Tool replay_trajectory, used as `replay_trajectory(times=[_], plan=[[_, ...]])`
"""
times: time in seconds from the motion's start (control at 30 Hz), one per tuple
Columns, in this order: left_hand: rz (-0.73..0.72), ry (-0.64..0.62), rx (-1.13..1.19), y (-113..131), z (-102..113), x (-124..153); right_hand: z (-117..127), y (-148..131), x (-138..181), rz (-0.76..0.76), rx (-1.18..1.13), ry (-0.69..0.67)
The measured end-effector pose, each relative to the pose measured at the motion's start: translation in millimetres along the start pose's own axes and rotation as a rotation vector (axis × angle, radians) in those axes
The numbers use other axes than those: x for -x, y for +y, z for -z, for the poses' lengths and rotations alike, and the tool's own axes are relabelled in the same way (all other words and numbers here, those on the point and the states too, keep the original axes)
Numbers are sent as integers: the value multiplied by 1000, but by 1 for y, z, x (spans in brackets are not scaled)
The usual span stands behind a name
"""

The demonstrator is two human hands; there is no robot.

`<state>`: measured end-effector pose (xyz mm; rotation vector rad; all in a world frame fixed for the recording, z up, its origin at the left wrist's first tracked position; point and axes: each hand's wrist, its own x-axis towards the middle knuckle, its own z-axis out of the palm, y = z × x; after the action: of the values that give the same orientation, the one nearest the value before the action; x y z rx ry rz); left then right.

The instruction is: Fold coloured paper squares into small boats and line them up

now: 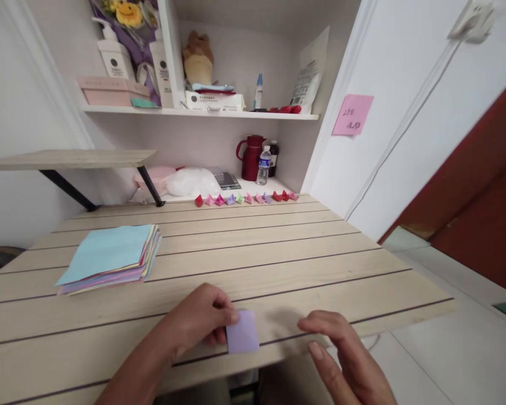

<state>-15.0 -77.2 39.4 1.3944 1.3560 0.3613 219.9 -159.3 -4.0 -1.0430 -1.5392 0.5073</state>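
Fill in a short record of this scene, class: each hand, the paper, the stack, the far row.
Left hand: pinches the left edge of the lilac paper
Lilac paper: small, apparently folded, flat on the table near its front edge
Right hand: open, just right of the paper, not touching it
Stack: coloured sheets, light blue on top, left of the hands
Far row: small folded paper pieces, reds, pinks, purples, one green

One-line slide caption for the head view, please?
Left hand holds a small lilac paper on the wooden table, right hand open beside it, coloured sheets stacked nearby.
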Motion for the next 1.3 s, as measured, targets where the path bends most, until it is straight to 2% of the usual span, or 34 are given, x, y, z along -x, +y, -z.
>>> replay_trajectory(times=[0.1,0.17,0.3,0.37,0.43,0.53,0.6,0.63,0.67,0.7,0.73,0.83,0.93,1.03,1.17,1.3], plan=[[-68,-52,-184,8,3,-13,2,11,-14,402,253,-254],[-127,-88,-298,16,2,-18,-4,16,-21,541,373,-322],[-242,-111,-450,27,-1,-19,-15,16,-25,591,527,-428],[-297,-49,-511,27,-3,-16,-17,14,-25,584,546,-457],[-338,61,-562,21,-5,-10,-17,12,-23,561,539,-448],[-434,372,-665,-3,-13,3,-18,11,-20,521,508,-421],[-689,833,-861,-24,-20,14,-19,10,-19,496,488,-409],[-791,995,-957,-35,-24,19,-19,10,-18,479,484,-406],[-887,1033,-1048,-44,-28,24,-19,10,-17,464,486,-418],[-983,1003,-1123,-52,-32,29,-19,10,-16,449,498,-439],[-1015,978,-1186,-58,-36,32,-18,10,-15,438,517,-462],[-1019,896,-1304,-67,-46,35,-13,11,-12,444,591,-554],[-1023,882,-1346,-71,-54,33,-11,13,-9,495,634,-606],[-1000,932,-1274,-78,-64,33,-12,14,-4,518,632,-582],[-995,926,-1055,-93,-79,33,-17,13,2,444,568,-488],[-979,946,-1040,-100,-88,33,-20,12,4,411,469,-454]])
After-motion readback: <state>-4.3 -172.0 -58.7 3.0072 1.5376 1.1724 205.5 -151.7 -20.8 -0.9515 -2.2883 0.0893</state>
